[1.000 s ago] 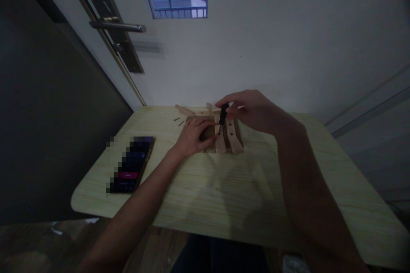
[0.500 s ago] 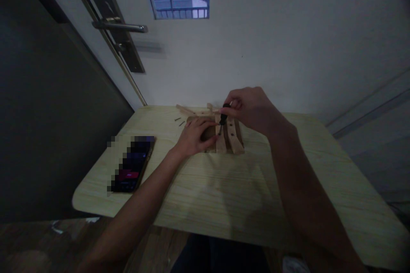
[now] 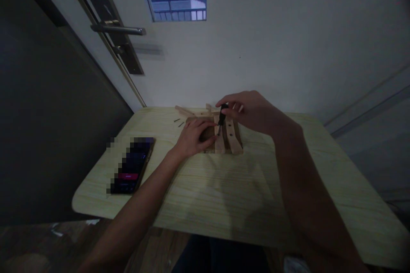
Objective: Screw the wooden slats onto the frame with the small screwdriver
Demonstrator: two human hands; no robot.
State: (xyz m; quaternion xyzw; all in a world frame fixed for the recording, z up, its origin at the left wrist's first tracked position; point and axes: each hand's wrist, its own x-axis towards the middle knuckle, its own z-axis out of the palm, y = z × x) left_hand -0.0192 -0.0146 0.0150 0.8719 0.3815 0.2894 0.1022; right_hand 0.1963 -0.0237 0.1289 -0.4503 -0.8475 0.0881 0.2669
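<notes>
A: What has moved in the last second?

B: Only the right hand [image 3: 253, 113]. Its fingers have rolled round the screwdriver [image 3: 222, 113] handle and are pinched on it again. The tip has stayed on the same slat of the frame [image 3: 233, 140], by the bench's [image 3: 224, 196] far edge.

A: And the left hand [image 3: 194, 134]?

B: Unmoved, with fingers loosely apart, flat on the frame. 2 screws [image 3: 178, 122] lie beside it.

A: Any writing?

B: None legible. The phone [image 3: 131, 165] screen near the left edge is blurred.
</notes>
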